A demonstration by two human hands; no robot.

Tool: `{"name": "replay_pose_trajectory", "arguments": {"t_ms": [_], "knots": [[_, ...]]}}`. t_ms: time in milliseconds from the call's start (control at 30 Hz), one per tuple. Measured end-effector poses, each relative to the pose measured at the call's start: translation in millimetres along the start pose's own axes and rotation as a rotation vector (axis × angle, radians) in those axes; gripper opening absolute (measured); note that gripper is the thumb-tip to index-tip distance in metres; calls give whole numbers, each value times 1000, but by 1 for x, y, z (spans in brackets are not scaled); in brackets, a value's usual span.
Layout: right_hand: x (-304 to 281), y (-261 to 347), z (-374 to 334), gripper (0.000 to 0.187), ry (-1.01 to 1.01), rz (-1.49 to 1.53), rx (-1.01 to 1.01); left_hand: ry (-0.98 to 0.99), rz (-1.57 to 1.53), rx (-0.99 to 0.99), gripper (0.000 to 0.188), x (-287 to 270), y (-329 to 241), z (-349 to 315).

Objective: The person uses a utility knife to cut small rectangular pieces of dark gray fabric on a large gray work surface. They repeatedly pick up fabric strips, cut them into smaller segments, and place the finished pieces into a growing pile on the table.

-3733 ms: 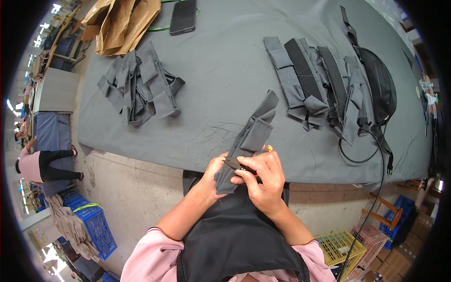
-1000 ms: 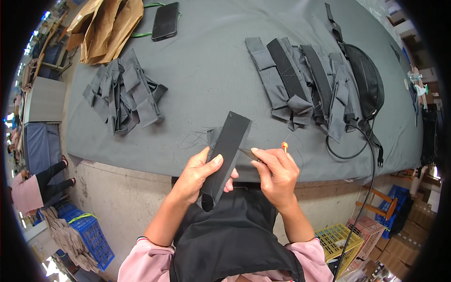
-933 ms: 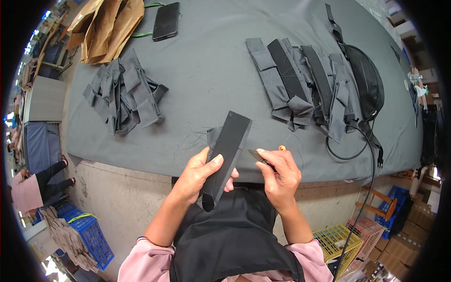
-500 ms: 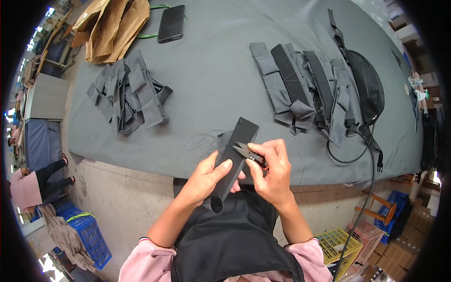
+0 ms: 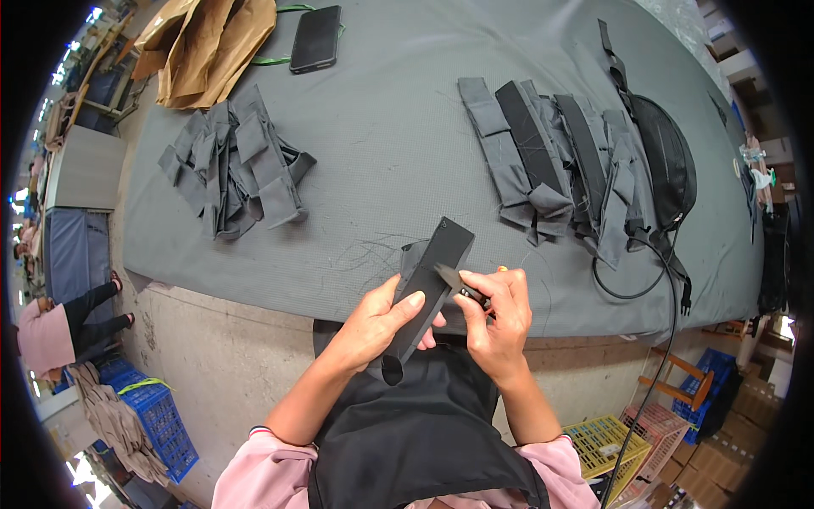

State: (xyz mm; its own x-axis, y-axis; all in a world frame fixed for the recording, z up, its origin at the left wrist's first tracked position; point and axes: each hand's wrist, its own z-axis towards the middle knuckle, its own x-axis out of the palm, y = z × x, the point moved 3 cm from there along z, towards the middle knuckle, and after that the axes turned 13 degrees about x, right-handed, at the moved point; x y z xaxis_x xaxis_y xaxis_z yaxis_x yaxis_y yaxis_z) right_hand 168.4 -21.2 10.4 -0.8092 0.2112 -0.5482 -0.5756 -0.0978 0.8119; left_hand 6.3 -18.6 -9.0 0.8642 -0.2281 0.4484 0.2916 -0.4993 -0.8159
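My left hand [image 5: 380, 321] grips a dark fabric strip [image 5: 448, 246], its thumb pressed on top and fingers underneath. The strip slants up and away over the table's near edge, and its lower end curls open near my apron. My right hand [image 5: 498, 322] is closed around small black thread snips [image 5: 468, 293]. Their blade tips lie against or just above the strip's right side; contact is hard to tell. Loose dark threads [image 5: 373, 253] are scattered on the grey cloth left of the strip.
A pile of grey fabric pieces [image 5: 233, 165] lies at left, more strips [image 5: 538, 161] at right beside a black pouch [image 5: 663, 157] with a cord. A brown paper bag [image 5: 199, 51] and a phone [image 5: 315, 39] sit at the far left. Crates [image 5: 606, 445] stand on the floor.
The snips have closed their blades and turned a little. The strip and both hands have shifted slightly right in the view, which has moved a bit as a whole.
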Motion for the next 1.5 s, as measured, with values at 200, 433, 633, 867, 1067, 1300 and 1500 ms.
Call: {"name": "replay_pose_trajectory", "arguments": {"t_ms": [200,433,633,867,1067,1300,1500], "knots": [[2,-5,1,24,-1,84,51,42,68,18,36,6,-1,2],[5,-33,17,15,395,959,721,169,-227,-54,62,16,1,-4],[9,-33,2,17,477,1010,931,344,-395,57,80,17,5,8],[-34,-12,19,32,117,-49,-46,234,-266,-7,69,12,4,10],[-47,-6,36,33,337,-255,-230,337,-213,-121,64,7,-3,6],[-47,-4,47,31,490,-207,-338,425,-97,-286,63,-2,-10,2],[-48,-16,41,29,423,-137,-303,435,-83,-304,63,-4,-13,3]]}}
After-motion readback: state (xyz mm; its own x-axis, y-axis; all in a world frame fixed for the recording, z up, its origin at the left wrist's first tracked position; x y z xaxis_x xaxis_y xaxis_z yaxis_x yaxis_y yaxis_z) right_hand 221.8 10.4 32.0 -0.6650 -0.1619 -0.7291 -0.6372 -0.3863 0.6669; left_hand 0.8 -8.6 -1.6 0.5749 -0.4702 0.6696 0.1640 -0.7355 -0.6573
